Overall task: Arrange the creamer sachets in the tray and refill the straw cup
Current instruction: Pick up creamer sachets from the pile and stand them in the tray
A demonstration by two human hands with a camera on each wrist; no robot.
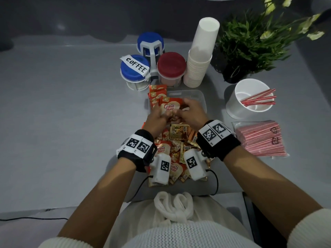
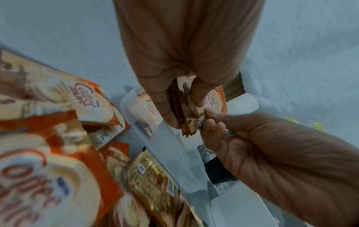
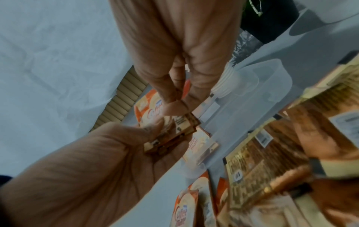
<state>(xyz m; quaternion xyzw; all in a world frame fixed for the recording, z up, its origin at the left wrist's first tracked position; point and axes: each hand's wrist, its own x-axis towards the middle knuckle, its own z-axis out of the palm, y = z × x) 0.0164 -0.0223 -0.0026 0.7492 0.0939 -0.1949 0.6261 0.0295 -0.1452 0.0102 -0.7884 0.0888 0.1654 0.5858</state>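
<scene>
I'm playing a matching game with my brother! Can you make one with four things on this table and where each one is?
Things:
1. red-lidded jar
2. straw cup
3. packet of straws
4. plant

Places:
A. far right corner
B. nearest on the right
C. between the blue-lidded jars and the stacked cups
D. right of the tray

Pairs: 1-C, 2-D, 3-B, 4-A

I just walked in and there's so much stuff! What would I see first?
First, the heap of orange Coffee-mate creamer sachets in the middle, spilling toward the clear plastic tray. Just above it, the left hand and right hand hold a small bunch of sachets between them. Behind stands a blue-lidded jar taped "COFFEE".
</scene>
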